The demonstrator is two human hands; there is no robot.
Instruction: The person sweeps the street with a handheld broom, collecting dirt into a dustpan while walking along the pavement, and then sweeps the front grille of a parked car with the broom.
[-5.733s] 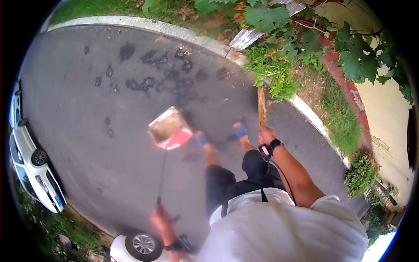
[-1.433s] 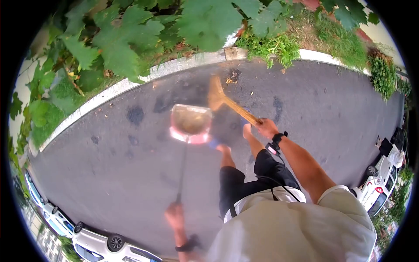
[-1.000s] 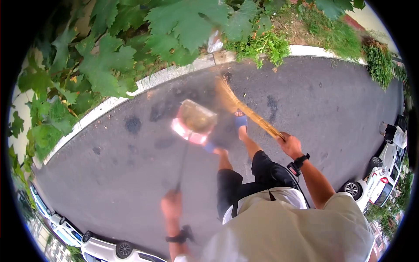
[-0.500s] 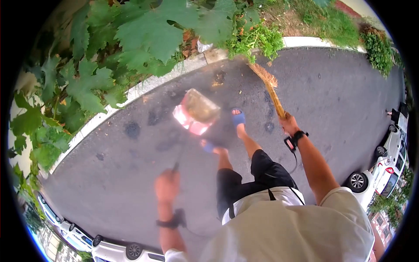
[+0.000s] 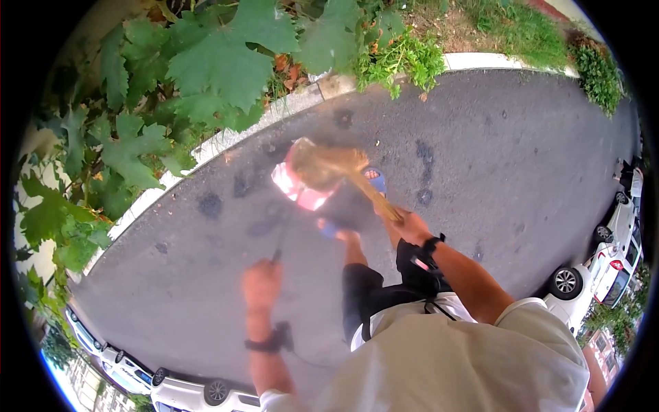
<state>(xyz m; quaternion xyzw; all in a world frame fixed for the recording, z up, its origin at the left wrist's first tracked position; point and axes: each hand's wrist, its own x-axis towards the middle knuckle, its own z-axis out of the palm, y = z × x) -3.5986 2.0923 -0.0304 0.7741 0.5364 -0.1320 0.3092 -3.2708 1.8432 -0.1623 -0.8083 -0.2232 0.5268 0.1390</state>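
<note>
Wrapped round the broom (image 5: 374, 194), the right hand (image 5: 414, 228) grips the near end of its handle; blurred, the left hand (image 5: 262, 283) closes on a thin, dark handle. I see grey road (image 5: 165, 295) below both. From the right fist, the broom slants forward and left, its bristles over the dustpan (image 5: 309, 200). Blur keeps me from telling whether they touch. The dustpan lies ahead of the left hand, near the blue sandals (image 5: 377, 182).

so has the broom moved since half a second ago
Yes, the broom head has swung leftward, away from the curb, and now overlaps the dustpan in view.
</note>
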